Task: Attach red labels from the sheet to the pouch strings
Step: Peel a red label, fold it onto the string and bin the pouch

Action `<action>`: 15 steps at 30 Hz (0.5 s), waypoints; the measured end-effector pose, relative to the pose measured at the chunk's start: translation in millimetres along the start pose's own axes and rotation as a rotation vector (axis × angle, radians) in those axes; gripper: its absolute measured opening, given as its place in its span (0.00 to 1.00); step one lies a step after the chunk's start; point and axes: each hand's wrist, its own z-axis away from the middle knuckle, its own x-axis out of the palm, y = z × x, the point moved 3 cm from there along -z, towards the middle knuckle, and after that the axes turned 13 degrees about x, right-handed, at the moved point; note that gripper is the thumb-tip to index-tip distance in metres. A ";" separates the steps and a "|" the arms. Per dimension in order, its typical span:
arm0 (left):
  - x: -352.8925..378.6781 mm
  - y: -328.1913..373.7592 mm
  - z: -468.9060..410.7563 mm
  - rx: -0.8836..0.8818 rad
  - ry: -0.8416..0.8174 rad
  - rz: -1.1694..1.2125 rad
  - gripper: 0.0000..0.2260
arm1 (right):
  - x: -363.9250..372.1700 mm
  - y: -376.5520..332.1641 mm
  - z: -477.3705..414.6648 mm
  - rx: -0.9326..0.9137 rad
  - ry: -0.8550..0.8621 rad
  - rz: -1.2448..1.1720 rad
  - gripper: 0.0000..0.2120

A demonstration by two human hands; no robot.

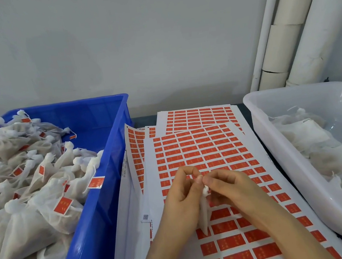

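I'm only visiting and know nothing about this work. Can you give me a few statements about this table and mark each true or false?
1. The piled pouches in the blue crate carry red labels. True.
2. The white tub stands left of the label sheets. False: the white tub stands right of the label sheets; the blue crate is on the left.
3. The left hand and right hand together hold one small white pouch above the top sheet. True.
4. The pouches in the tub show red labels. False: no label shows on the tub pouches.
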 end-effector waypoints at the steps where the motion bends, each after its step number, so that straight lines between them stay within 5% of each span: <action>1: 0.4 0.8 0.0 0.004 -0.009 0.007 0.04 | -1.5 1.0 -0.8 0.010 -0.027 -0.014 0.17; 15: -0.8 -2.0 -0.4 0.007 -0.063 0.258 0.11 | -8.1 -1.3 1.6 0.019 -0.046 0.008 0.07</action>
